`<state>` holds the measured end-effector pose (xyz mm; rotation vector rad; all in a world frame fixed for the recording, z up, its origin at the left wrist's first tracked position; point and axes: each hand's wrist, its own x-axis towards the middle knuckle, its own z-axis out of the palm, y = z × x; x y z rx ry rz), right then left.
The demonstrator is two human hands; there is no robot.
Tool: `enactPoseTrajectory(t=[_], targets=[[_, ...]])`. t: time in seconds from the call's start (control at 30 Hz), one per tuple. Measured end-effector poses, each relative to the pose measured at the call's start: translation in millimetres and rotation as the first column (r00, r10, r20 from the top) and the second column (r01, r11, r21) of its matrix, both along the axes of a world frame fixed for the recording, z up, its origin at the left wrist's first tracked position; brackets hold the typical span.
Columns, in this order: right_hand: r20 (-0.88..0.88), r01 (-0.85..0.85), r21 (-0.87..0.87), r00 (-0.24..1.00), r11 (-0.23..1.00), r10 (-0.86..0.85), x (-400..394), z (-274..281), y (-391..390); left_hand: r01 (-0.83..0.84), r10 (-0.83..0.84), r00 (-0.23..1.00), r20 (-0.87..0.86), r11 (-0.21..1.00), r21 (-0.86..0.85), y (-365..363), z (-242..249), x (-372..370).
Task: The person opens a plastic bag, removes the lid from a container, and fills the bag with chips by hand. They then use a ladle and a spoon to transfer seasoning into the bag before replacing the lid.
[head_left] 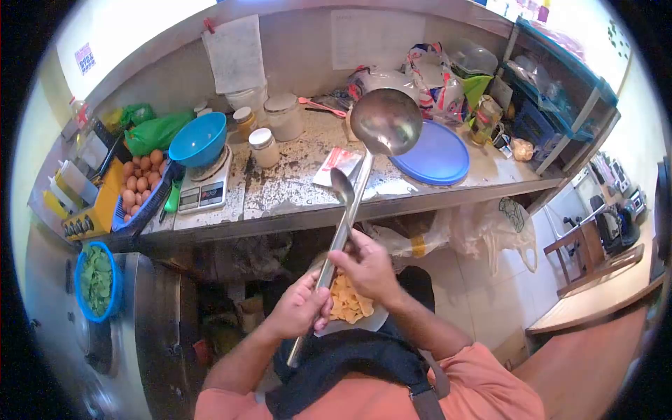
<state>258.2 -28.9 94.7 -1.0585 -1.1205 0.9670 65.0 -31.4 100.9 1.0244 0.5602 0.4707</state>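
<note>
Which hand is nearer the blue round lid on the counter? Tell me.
Right. The right hand grips the ladle handle below the blue round lid; the left hand grips lower and farther left.

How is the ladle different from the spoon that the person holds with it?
The ladle has a big, deep, round bowl; the spoon has a small oval one. The ladle reaches higher, over the counter; the spoon ends lower, beside the ladle's handle. The left hand grips the ladle's handle; the right hand is at the spoon's. Both are shiny metal.
</note>
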Motion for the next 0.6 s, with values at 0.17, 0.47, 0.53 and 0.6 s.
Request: enactPoseTrajectory(t=[0.17, 0.47, 0.53, 0.6], targets=[[0.608, 0.105, 0.133, 0.777, 0.986, -0.165, 100, 55, -26, 0.033, -0.033, 0.989, -0.143, 0.999, -0.002, -20, 12, -31], [0.972, -0.163, 0.158, -0.148, 0.974, -0.183, 179, 159, 5, 0.1, -0.115, 0.989, -0.089, 0.982, -0.162, -44, 10, -46], [0.95, -0.186, 0.07, -0.286, 0.98, -0.122, 179, 164, 7, 0.161, -0.176, 0.979, -0.103, 0.977, -0.139, -46, 11, -47], [0.937, -0.181, 0.082, -0.321, 0.98, -0.137, 180, 164, 8, 0.177, -0.191, 0.978, -0.089, 0.973, -0.145, -48, 11, -47]])
